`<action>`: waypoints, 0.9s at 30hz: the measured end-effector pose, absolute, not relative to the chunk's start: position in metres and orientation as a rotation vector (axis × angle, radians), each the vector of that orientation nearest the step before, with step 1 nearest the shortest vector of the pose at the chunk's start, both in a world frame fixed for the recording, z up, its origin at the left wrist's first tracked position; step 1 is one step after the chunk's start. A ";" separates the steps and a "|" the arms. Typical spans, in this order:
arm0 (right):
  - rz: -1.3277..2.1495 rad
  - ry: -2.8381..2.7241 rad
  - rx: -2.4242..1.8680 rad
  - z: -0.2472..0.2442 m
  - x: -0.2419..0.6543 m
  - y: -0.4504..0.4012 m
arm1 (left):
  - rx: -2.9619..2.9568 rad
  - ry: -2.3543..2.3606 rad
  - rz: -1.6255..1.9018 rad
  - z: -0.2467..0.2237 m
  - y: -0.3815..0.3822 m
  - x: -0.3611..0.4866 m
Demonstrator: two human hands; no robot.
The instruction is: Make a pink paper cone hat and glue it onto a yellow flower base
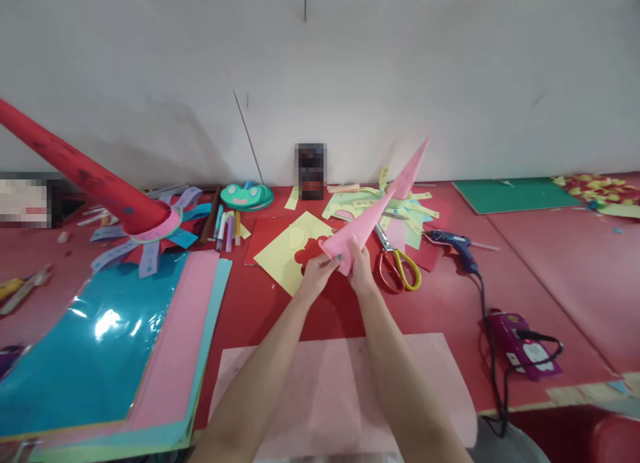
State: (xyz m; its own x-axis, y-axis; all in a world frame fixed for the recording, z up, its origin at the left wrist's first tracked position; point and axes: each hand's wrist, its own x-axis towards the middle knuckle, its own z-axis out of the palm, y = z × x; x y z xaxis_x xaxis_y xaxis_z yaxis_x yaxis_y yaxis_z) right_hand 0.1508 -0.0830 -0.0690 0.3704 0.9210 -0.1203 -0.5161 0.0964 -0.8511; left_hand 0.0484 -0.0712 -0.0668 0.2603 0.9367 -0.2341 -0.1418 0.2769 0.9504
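Observation:
A pink paper cone is held up over the table, its point slanting away to the upper right. My left hand pinches the cone's wide end from the left. On its right side, my right hand is closed around the same end. Beyond the cone's tip shows another pink pointed piece; I cannot tell whether the two are joined. Just right of my right hand lie scissors with one red and one yellow handle. Under and behind my hands are a yellow sheet and a red cut-out shape.
A large pink sheet lies beneath my forearms. To the left are stacked coloured sheets, a tall red cone with paper strips, and markers. A blue glue gun with its cord, a purple box and a green board occupy the right.

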 end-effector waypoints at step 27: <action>0.440 -1.013 -2.640 -0.050 0.237 -0.147 | 0.797 0.960 1.096 -0.088 -0.064 0.044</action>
